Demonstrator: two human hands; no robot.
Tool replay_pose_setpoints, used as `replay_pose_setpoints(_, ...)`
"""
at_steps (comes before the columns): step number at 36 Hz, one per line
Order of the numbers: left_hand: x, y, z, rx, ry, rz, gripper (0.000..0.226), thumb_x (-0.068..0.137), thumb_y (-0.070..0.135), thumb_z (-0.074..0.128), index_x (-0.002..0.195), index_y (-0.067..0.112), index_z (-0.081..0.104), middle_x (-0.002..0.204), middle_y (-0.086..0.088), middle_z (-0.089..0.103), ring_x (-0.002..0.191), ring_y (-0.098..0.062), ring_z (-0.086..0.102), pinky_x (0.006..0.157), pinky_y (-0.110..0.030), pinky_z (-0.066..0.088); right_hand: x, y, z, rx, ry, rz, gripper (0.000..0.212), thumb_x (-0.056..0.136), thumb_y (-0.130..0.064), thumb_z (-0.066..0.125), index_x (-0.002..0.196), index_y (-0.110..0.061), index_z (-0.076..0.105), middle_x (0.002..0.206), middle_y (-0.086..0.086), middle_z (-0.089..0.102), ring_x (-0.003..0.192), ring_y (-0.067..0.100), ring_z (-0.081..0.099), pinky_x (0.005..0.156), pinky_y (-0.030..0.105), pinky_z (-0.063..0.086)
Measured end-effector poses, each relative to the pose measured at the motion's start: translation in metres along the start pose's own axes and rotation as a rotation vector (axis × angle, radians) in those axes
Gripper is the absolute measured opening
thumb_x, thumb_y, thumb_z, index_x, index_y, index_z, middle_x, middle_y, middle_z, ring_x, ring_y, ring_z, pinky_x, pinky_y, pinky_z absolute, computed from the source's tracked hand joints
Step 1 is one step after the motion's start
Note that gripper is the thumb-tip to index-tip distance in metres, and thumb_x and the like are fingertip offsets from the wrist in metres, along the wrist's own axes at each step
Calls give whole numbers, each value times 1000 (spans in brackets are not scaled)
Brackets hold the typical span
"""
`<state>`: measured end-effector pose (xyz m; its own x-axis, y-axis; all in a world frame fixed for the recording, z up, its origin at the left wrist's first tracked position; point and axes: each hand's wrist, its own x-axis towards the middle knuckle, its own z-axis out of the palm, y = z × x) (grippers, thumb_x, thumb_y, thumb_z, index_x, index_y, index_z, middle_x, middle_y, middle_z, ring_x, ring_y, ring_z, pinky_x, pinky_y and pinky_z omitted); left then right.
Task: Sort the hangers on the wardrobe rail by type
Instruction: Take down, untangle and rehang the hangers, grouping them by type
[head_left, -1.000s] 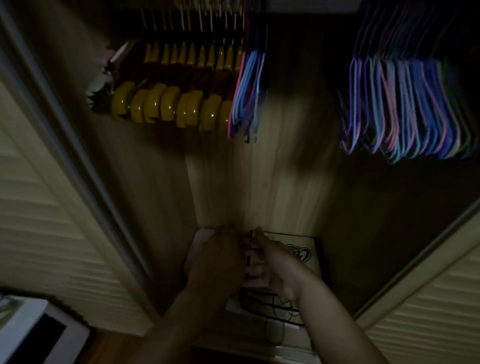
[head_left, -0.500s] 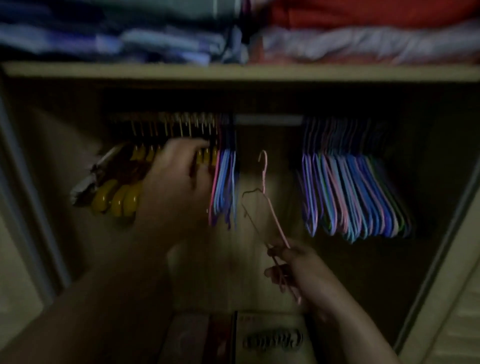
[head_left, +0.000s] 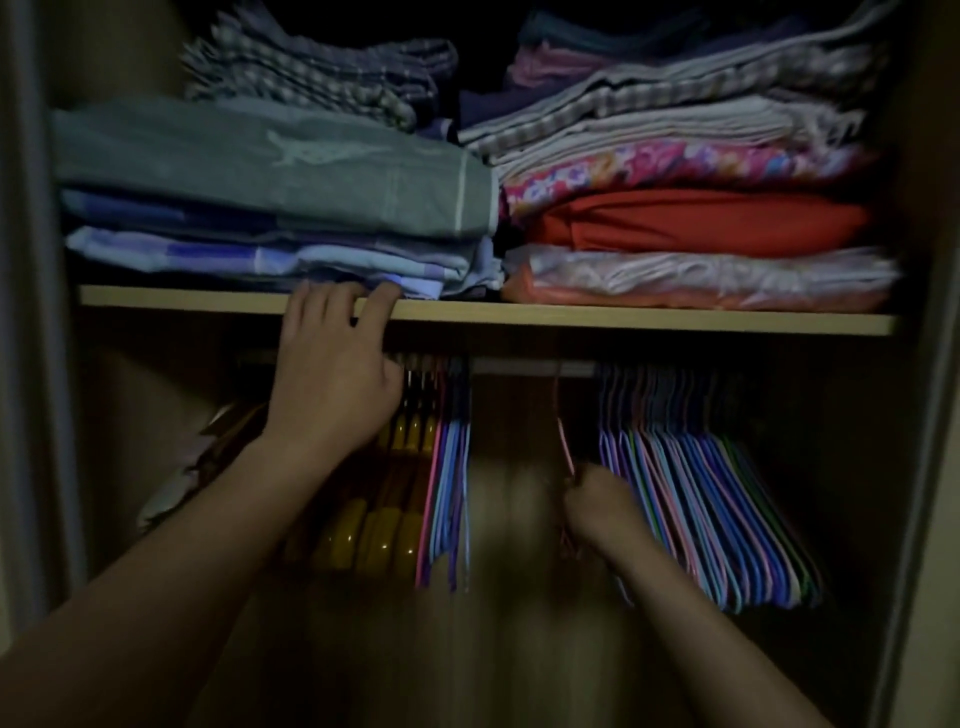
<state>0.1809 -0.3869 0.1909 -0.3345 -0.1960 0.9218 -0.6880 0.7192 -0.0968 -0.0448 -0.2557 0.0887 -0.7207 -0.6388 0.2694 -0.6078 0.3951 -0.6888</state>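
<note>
A thin pink hanger (head_left: 565, 447) is being held up to the wardrobe rail (head_left: 524, 368) in the gap between two bundles, its hook apparently being brought over the bar; whether it is already seated cannot be told in the dim light. It is being pinched low on its frame by the right hand (head_left: 597, 506), whose fingers are curled closed around the wire. The step in hand is judged to be the hanging of this slim hanger just beside the large bundle of thin coloured hangers (head_left: 696, 499) on the right. Next, the hook is probably to be settled on the bar and the hanger slid against that bundle before it is released.

The pink hanger is being seen as a narrow, slightly blurred line, light and wiry. A smaller bundle of thin coloured hangers (head_left: 449, 483) is hanging left of the gap, touching a row of chunky yellow hangers (head_left: 374, 535) at the far left.

The left hand (head_left: 332, 374) is being rested with straight, spread fingers over the edge of the shelf (head_left: 623, 317) above the rail, holding nothing. Folded linens (head_left: 270, 171) are being stored in stacks on that shelf.
</note>
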Motion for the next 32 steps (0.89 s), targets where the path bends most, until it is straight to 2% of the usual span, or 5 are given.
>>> replay_pose_setpoints(7,-1,-4,3,-19,-18,4,65,83,24,63,143,15,41,130,-16,51,128,-33,41,120,-52,22,-18,10,20,-690,148,-270,64,95,-5,41,155,-10,18,108,11,66,93,31,66,69,37,49)
replay_pose_setpoints(13,-2,-9,3,-66,-14,19,66,85,25,63,146,16,39,136,-15,48,133,-33,39,120,-53,22,-11,12,13,-976,127,-193,57,99,4,30,154,3,16,123,15,64,109,30,65,87,39,53)
replay_pose_setpoints(22,1,-36,-4,-115,-45,140,64,85,33,51,145,14,43,135,-12,54,128,-28,46,113,-46,28,-11,18,3,-975,103,-128,67,98,-4,45,157,-9,12,123,12,61,102,26,64,74,34,50)
replay_pose_setpoints(26,-1,-62,-4,-10,-69,135,71,83,28,63,148,14,37,136,-15,51,128,-31,45,115,-46,28,-24,-9,1,-938,253,-128,52,97,-16,51,146,-14,33,145,18,39,105,29,61,73,35,49)
replay_pose_setpoints(32,-9,-75,0,65,-71,172,79,80,28,63,151,14,30,140,-19,44,133,-37,38,121,-49,20,-32,-28,43,-220,90,-216,29,101,-37,49,114,-15,63,114,8,66,105,26,62,83,30,47)
